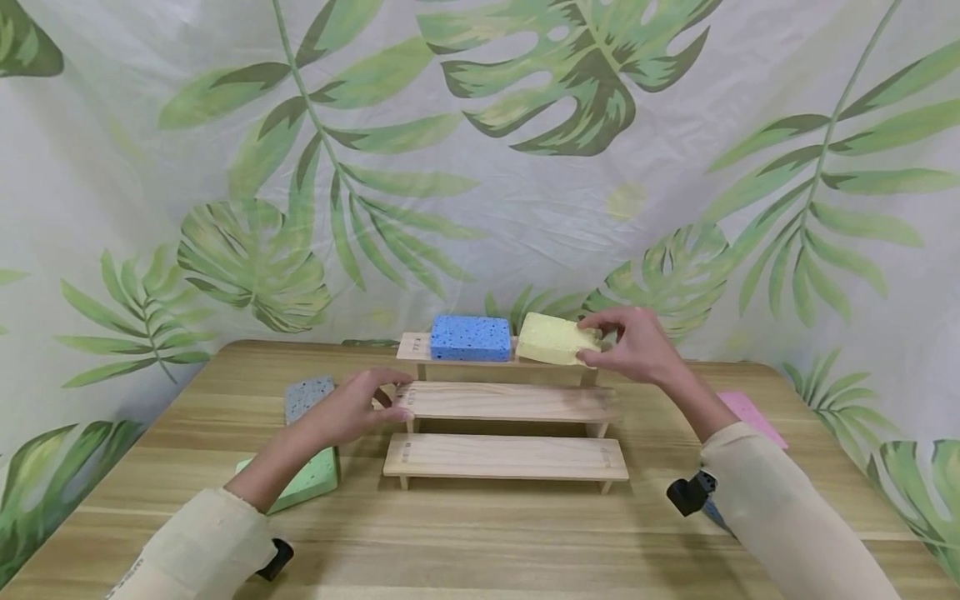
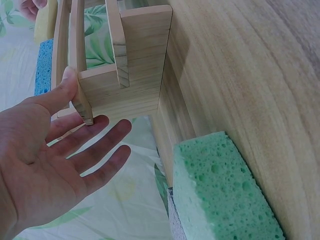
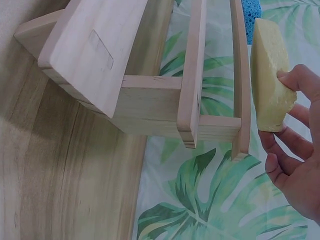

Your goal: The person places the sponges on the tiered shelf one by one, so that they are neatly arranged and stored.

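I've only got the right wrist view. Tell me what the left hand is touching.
Observer: The left hand grips the left end of the wooden stand's middle step.
Operator: Name the sponges left of the stand.
Observer: A green sponge and a gray sponge, both lying on the table.
Operator: Now pick out one thing on the table to the right of the stand.
Observer: A flat pink piece, probably another sponge, lies there.
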`<state>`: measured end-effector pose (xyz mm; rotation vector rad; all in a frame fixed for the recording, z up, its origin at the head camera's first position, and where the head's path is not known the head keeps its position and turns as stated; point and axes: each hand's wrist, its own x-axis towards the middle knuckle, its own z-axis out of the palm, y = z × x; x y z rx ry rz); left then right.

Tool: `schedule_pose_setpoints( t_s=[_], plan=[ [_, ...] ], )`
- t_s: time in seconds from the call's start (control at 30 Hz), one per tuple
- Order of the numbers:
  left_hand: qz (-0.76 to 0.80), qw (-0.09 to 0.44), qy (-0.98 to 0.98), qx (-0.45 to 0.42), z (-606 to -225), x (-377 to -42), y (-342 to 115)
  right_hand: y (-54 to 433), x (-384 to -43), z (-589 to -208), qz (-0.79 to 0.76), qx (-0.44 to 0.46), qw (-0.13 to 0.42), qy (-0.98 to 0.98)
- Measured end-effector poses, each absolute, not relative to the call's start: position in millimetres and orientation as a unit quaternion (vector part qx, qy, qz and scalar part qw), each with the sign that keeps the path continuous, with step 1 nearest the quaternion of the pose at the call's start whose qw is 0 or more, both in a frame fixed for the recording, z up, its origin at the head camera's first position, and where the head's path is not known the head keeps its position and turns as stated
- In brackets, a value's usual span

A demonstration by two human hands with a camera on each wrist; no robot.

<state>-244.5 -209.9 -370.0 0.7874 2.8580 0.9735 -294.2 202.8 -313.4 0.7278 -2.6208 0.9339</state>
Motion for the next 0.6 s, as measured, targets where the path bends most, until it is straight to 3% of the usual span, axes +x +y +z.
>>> schedule_pose_setpoints(
  t_s=[0.6],
  plan=[
    [0.315,0.014,0.916,0.249,-368,-242,-209,202,-308,-313,0.34,0.281,0.082,-0.894]
  ],
)
